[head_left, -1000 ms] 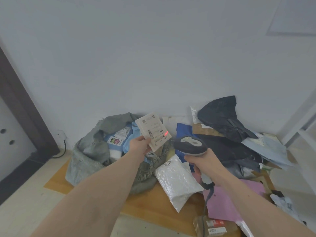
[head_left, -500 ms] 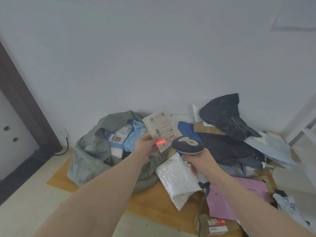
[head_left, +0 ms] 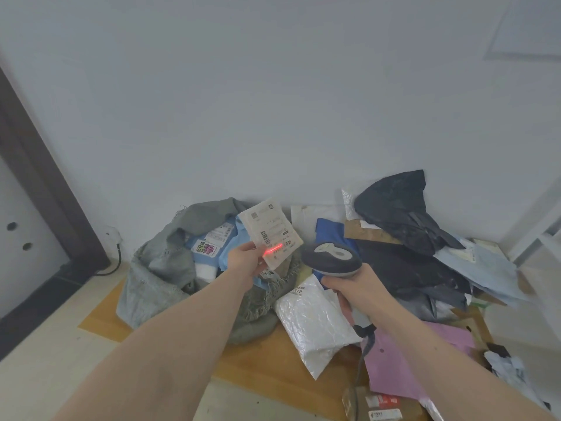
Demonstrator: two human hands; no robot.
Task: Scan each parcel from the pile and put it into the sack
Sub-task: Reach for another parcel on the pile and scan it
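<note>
Since a moment ago, the red scan line has slid from the parcel's (head_left: pixel 271 233) right edge onto the lower part of its label. Her left hand (head_left: pixel 245 262) pinches the small parcel at its lower corner, holding it up above the open grey sack (head_left: pixel 158 268). Right hand (head_left: pixel 353 288) is wrapped round the scanner (head_left: pixel 331 258), aimed at the label. A white padded bag (head_left: pixel 315 323) lies on the floor beside the sack, with the pile (head_left: pixel 406 247) of dark and blue bags behind.
</note>
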